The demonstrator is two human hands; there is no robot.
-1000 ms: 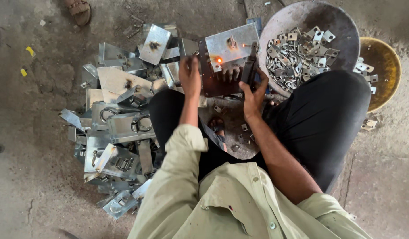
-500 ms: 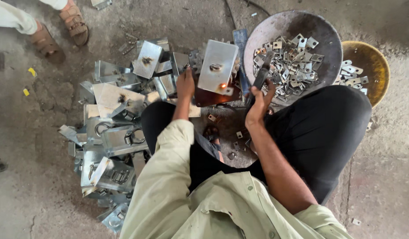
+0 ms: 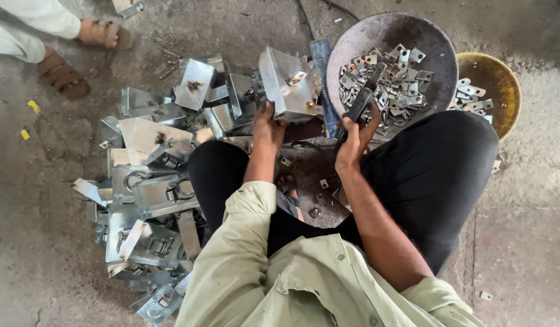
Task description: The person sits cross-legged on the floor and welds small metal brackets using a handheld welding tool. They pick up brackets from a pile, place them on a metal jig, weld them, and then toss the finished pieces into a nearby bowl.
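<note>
Left hand point(image 3: 269, 126) grip closed on tilted metal plate point(image 3: 289, 85); right hand point(image 3: 354, 134) grip closed round dark tool point(image 3: 356, 108) near grey pan point(image 3: 383, 36)

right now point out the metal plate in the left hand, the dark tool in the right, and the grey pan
metal plate point(image 3: 286, 85), head view, flat top face
dark tool point(image 3: 357, 109), head view, handle
grey pan point(image 3: 377, 37), head view, bare inner wall

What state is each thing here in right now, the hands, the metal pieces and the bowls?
Left hand: gripping a bent metal plate, tilted up.
Right hand: closed around a dark tool.
Grey pan: holds small metal tabs.
Yellow bowl: holds a few tabs.
Plate pile: heaped on the floor.
</note>
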